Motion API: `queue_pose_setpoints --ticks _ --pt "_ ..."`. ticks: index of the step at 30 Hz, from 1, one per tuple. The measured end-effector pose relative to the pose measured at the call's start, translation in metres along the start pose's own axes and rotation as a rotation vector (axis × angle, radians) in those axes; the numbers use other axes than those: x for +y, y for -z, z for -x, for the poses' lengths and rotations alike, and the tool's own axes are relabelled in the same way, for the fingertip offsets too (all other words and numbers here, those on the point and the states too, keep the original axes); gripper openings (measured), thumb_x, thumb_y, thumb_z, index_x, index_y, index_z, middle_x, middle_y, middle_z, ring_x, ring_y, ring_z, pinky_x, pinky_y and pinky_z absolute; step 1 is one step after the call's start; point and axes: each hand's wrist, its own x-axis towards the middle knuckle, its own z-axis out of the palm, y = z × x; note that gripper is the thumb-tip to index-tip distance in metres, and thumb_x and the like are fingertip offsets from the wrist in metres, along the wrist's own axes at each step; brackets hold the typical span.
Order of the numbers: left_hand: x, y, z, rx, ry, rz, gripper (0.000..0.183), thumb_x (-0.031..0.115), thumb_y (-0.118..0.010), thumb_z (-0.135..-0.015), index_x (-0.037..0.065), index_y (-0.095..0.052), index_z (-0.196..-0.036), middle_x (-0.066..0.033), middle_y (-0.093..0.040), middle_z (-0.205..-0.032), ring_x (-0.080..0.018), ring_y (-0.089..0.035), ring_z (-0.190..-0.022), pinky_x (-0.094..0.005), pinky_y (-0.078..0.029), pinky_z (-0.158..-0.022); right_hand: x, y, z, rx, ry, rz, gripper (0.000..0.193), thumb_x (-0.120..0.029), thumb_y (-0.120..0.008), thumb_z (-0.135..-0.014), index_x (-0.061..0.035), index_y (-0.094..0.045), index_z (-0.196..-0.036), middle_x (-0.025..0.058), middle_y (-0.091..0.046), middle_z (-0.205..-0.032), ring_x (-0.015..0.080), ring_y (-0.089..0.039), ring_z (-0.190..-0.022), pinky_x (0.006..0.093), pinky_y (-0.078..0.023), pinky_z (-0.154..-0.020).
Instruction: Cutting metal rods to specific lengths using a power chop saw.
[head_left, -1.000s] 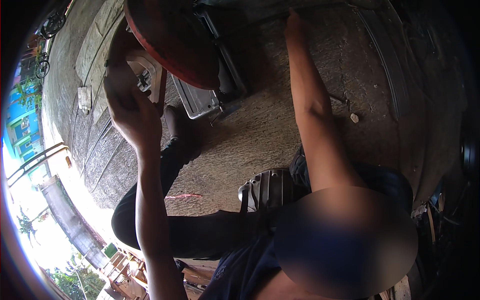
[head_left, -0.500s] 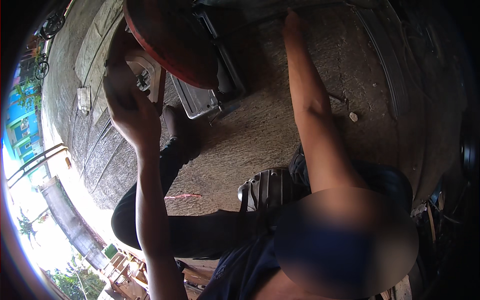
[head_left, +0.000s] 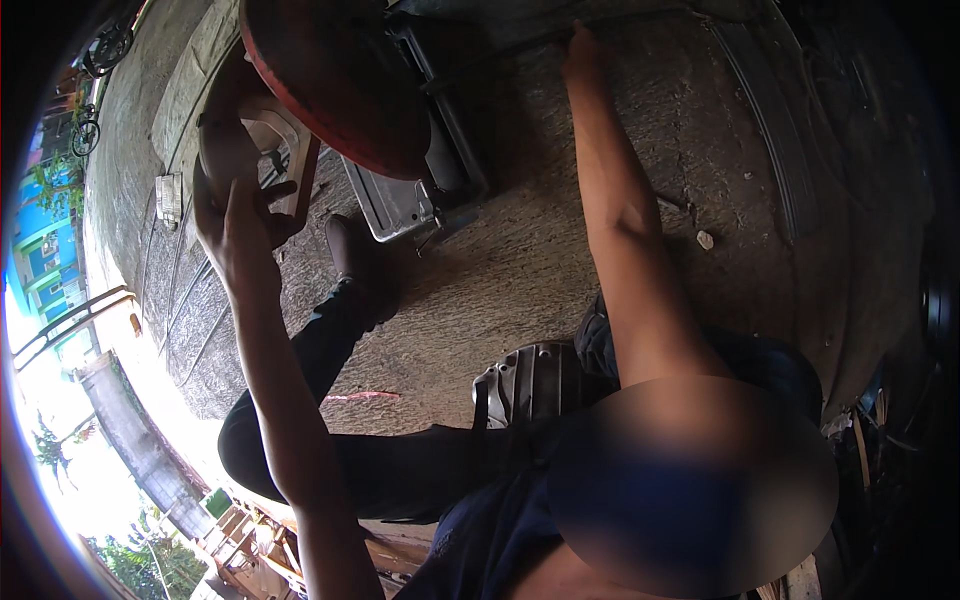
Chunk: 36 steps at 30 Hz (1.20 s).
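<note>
A machine with a large round disc-shaped part (head_left: 335,90), dark with a red rim, stands at the upper left. Beside that disc is a looped handle-like part (head_left: 275,125) with a pale inner edge. My left hand (head_left: 240,205) is at its near side, fingers around the dark outer curve and thumb reaching across the opening. Under the disc sits a dark metal base (head_left: 385,200) with a screw fitting at its near corner. My right arm stretches far forward. My right hand (head_left: 585,60) is in shadow by a thin dark rod, its fingers not discernible.
Rough concrete floor (head_left: 450,290) spreads around the machine. My shod foot (head_left: 345,245) is close to the base. A dark ribbed shape (head_left: 530,385) lies beside my other trouser cuff. A small pale stone (head_left: 705,240) and long dark strips (head_left: 765,120) are at right.
My left hand has shifted slightly left and nearer to me, its thumb now more visible. The disc has moved slightly left. My right arm has barely moved.
</note>
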Motion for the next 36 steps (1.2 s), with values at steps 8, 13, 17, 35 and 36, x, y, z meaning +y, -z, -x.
queue_pose_setpoints --ticks 8,13,17,35,36 --pt "0.003 0.002 -0.003 0.069 0.151 -0.067 0.040 0.013 -0.057 -0.086 0.006 -0.047 -0.125 -0.0026 -0.051 -0.077 -0.0118 -0.057 -0.059 -0.0267 -0.050 -0.050 -0.037 0.006 0.045 -0.122 0.086 0.460 0.045 -0.029 -0.050 -0.095 0.0003 -0.050 -0.129 0.0188 -0.059 -0.120 0.0271 -0.059 -0.105 0.0381 -0.049 -0.088" --pt "-0.001 0.005 -0.007 0.040 0.138 -0.020 0.038 0.012 -0.057 -0.086 0.006 -0.050 -0.122 0.0002 -0.049 -0.068 -0.0086 -0.051 -0.055 -0.0239 -0.045 -0.051 -0.033 0.016 0.041 -0.179 0.330 0.714 0.042 -0.019 -0.050 -0.095 -0.0015 -0.047 -0.133 0.0198 -0.059 -0.120 0.0287 -0.059 -0.107 0.0387 -0.048 -0.091" --pt "-0.004 0.002 -0.005 0.064 0.076 -0.054 0.036 0.012 -0.057 -0.087 0.005 -0.051 -0.121 0.0001 -0.049 -0.070 -0.0072 -0.047 -0.053 -0.0229 -0.042 -0.049 -0.008 0.028 0.021 -0.157 0.840 1.391 0.049 0.000 -0.052 -0.089 -0.0057 -0.043 -0.137 0.0208 -0.058 -0.120 0.0305 -0.057 -0.111 0.0383 -0.046 -0.095" --pt "-0.027 -0.005 0.011 0.110 -0.301 -0.343 0.055 0.019 -0.061 -0.083 -0.001 -0.045 -0.131 -0.0110 -0.059 -0.089 -0.0148 -0.056 -0.062 -0.0291 -0.045 -0.057 -0.034 -0.007 0.039 -0.034 -0.110 -0.195 0.047 -0.019 -0.058 -0.089 0.0001 -0.045 -0.130 0.0169 -0.060 -0.117 0.0282 -0.058 -0.108 0.0396 -0.049 -0.089" --pt "-0.027 -0.006 0.014 0.110 -0.263 -0.293 0.056 0.019 -0.061 -0.083 -0.001 -0.044 -0.132 -0.0114 -0.059 -0.090 -0.0150 -0.056 -0.063 -0.0292 -0.046 -0.058 -0.033 -0.008 0.038 -0.029 -0.110 -0.190 0.047 -0.020 -0.058 -0.089 0.0002 -0.045 -0.130 0.0169 -0.060 -0.117 0.0282 -0.058 -0.108 0.0396 -0.049 -0.089"
